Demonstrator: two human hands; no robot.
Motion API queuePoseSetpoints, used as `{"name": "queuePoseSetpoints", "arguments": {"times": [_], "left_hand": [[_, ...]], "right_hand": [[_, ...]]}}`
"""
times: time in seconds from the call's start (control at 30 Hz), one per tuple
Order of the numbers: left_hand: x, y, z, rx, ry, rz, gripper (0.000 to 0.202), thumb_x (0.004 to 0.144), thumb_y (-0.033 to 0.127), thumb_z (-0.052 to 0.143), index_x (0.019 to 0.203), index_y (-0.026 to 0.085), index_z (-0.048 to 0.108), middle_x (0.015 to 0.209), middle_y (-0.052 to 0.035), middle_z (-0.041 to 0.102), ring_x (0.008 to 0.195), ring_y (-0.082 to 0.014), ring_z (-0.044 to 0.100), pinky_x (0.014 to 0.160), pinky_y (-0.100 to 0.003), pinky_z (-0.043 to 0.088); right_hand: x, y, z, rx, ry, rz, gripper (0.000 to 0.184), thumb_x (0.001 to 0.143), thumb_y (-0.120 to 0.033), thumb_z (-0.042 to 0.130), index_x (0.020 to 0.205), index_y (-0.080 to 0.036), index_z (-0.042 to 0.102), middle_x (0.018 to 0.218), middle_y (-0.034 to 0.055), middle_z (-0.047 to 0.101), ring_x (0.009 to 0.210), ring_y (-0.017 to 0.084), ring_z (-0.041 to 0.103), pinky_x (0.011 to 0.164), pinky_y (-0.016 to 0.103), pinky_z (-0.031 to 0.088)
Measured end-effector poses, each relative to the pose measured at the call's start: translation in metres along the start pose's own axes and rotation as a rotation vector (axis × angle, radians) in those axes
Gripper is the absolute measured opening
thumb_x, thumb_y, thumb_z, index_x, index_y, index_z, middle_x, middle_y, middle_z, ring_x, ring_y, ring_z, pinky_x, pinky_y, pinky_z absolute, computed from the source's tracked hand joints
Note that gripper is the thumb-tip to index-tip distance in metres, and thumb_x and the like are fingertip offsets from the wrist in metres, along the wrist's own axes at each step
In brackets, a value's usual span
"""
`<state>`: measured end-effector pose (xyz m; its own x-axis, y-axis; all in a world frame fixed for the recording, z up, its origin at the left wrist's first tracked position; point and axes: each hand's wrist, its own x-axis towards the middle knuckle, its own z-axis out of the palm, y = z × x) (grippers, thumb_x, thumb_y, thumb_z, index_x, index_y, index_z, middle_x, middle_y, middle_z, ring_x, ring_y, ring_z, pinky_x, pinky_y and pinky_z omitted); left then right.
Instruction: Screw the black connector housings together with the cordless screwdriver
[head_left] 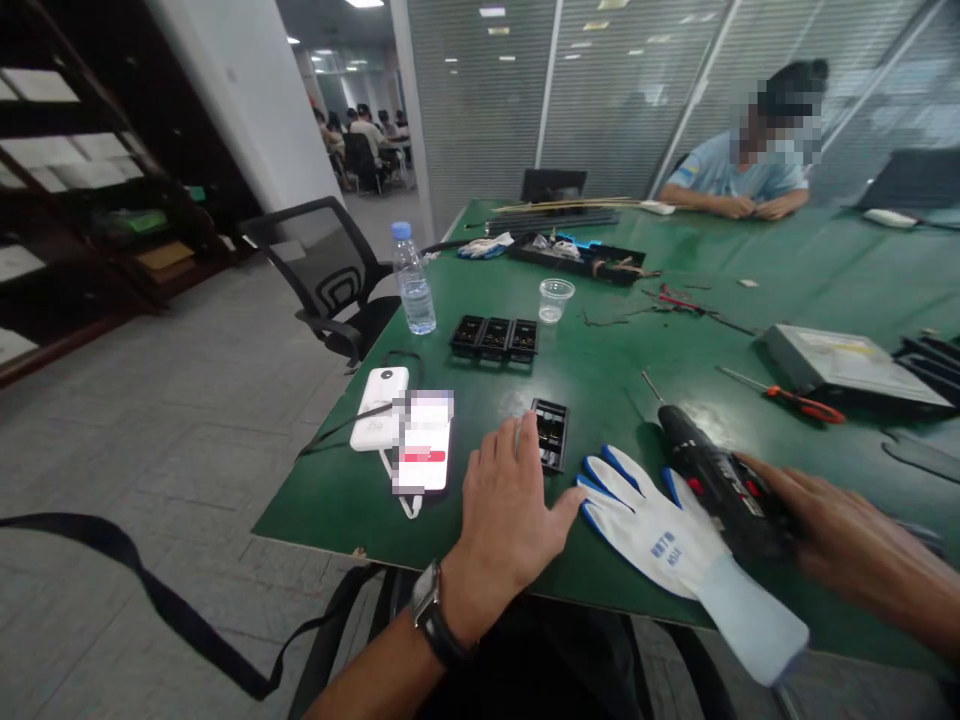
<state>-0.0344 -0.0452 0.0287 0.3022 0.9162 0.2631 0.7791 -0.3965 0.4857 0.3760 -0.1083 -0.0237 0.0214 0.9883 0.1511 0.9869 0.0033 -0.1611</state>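
Green table [600, 375] | our right hand [821, 520] holds drill [712, 470]: likely heavy, hard, best gripped rearward | our left hand [510, 510] spread by black tray [553, 432]

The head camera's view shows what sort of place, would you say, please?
Probably an office meeting room doubling as a workspace: there is a glass partition with blinds, a mesh-backed chair, and a large green table carrying tools such as a power drill.
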Motion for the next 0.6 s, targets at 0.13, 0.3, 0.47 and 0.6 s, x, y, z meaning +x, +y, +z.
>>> {"name": "queuePoseSetpoints", "arguments": {"times": [0.13, 0.3, 0.47, 0.6], "left_hand": [[0.020, 0.004, 0.011, 0.150, -0.080, -0.040, 0.087, 0.093, 0.060, 0.059, 0.159, 0.010, 0.033, 0.141, -0.0235, 0.061, 0.126, -0.0387, 0.060, 0.105, -0.055, 0.050], [0.030, -0.002, 0.022, 0.153, -0.114, -0.062, 0.078, 0.094, 0.047, 0.059, 0.158, 0.008, 0.035, 0.133, -0.0230, 0.065, 0.122, -0.0371, 0.062, 0.102, -0.047, 0.051], [0.027, -0.009, 0.025, -0.050, -0.089, -0.060, 0.066, 0.095, 0.035, 0.056, 0.153, 0.008, 0.044, 0.136, -0.0241, 0.063, 0.128, -0.0374, 0.059, 0.109, -0.047, 0.045], [0.028, -0.011, 0.022, -0.327, -0.036, -0.094, 0.056, 0.094, 0.038, 0.058, 0.143, 0.012, 0.055, 0.137, -0.0215, 0.064, 0.129, -0.0362, 0.060, 0.112, -0.047, 0.044]], "right_hand": [[0.001, -0.008, -0.006, -0.049, -0.072, -0.058, 0.074, 0.074, -0.024, 0.054, 0.148, -0.026, 0.059, 0.118, 0.0132, 0.076, 0.098, 0.040, 0.073, 0.088, 0.053, 0.055], [0.007, -0.020, -0.013, -0.188, 0.086, -0.126, 0.069, 0.079, -0.026, 0.049, 0.147, -0.022, 0.058, 0.106, 0.0174, 0.075, 0.089, 0.043, 0.070, 0.077, 0.055, 0.050], [0.021, -0.048, -0.040, -0.031, 0.344, -0.003, 0.057, 0.074, -0.037, 0.059, 0.130, -0.032, 0.068, 0.109, 0.0146, 0.076, 0.087, 0.043, 0.069, 0.065, 0.049, 0.045], [0.037, -0.100, -0.066, 0.439, 0.468, 0.156, 0.022, 0.078, -0.052, 0.069, 0.083, -0.030, 0.068, 0.071, 0.0059, 0.069, 0.061, 0.028, 0.059, 0.057, 0.043, 0.045]]}}
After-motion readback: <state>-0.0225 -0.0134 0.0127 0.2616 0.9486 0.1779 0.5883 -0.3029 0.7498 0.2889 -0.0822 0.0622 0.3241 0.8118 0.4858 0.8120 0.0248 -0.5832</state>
